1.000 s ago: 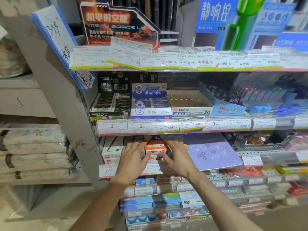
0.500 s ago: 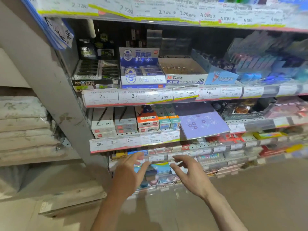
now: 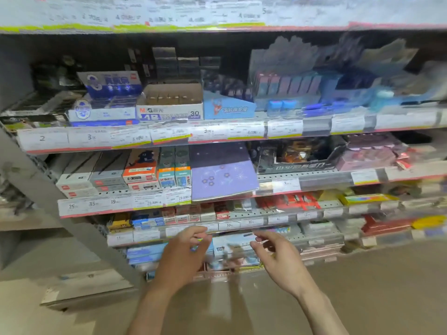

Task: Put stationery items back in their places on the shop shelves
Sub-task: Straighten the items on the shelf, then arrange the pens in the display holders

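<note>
Dropped from upper tier toward low shelf (image 3: 169, 234) since earlier frame. Left hand (image 3: 183, 257), right hand (image 3: 280, 259) half-curled, apparently empty, though blurred. Poised either side of pale blue packs (image 3: 232, 245), likely for straightening.

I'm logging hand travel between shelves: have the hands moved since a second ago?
Yes. Both hands, left and right, have dropped from the shelf with the orange box to the lower shelves beneath it.

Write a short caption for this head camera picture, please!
Two bare hands, left hand and right hand, reach toward low stationery shelves.
</note>
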